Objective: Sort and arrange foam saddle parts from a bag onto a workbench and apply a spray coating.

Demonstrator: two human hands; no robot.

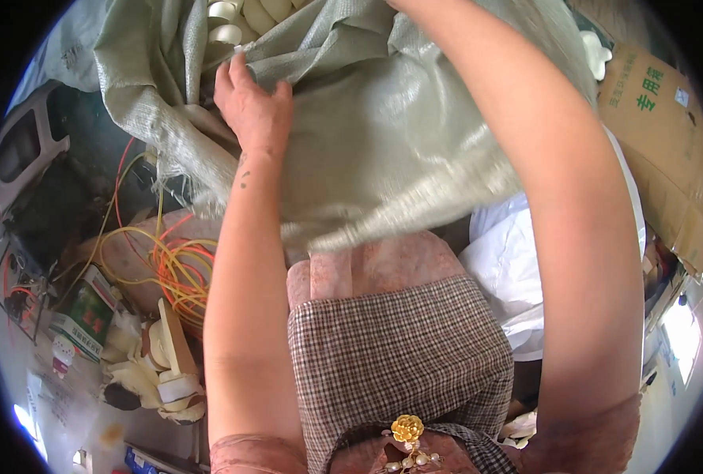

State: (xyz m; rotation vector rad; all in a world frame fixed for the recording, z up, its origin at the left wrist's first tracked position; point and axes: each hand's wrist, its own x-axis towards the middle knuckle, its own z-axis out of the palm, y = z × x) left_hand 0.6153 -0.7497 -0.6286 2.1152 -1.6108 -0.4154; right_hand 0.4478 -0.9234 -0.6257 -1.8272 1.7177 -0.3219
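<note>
A large grey-green woven sack (367,158) spreads across my lap and the area beyond it, its cloth folded and creased. My left hand (255,107) reaches up to a fold of the sack, fingers stretched forward and thumb apart. Close to its fingertips lies a small white bit. Beyond that, pale cream-white pieces (226,33) show between the folds. My right forearm (517,95) crosses over the sack's right part toward the top edge, where the picture cuts off the hand.
Orange and yellow cords (177,268) lie tangled at the left, by a green box (86,312) and cream-coloured scraps (169,359). A cardboard box (659,150) stands at the right, near a white bag (501,261). A checked cloth (399,340) covers my lap.
</note>
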